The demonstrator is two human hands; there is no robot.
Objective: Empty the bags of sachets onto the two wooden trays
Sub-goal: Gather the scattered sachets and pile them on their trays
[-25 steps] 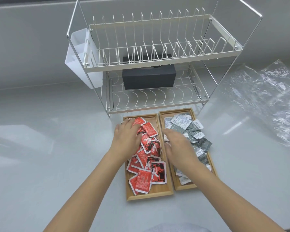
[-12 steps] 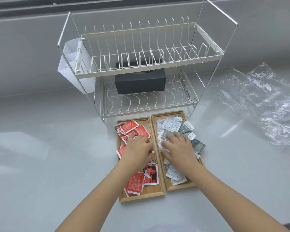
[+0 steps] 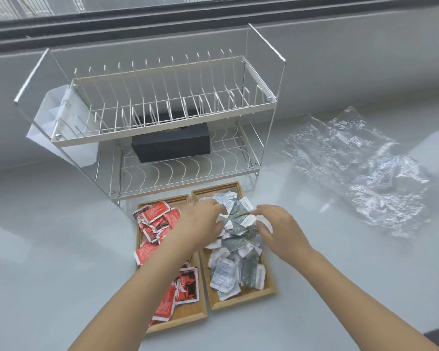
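Note:
Two wooden trays lie side by side in front of the rack. The left tray [image 3: 185, 319] holds red sachets [image 3: 157, 216]. The right tray [image 3: 241, 301] holds grey and white sachets [image 3: 238, 252]. Both hands are over the far half of the right tray. My left hand [image 3: 200, 224] reaches across from the left tray, fingers spread against the left side of the grey pile. My right hand [image 3: 276, 226] is at the pile's right side, with thumb and curled fingers closed on a few sachets. My left forearm hides the middle of the left tray.
A two-tier wire dish rack [image 3: 162, 117] stands just behind the trays, with a black box [image 3: 173, 145] on its lower shelf and a white holder [image 3: 53, 127] on its left side. Crumpled clear plastic bags [image 3: 360, 173] lie on the counter to the right.
Both hands have moved onto the right tray's far half; the left hand left the red sachets. The grey sachets are bunched up between the hands. The view has tilted up.

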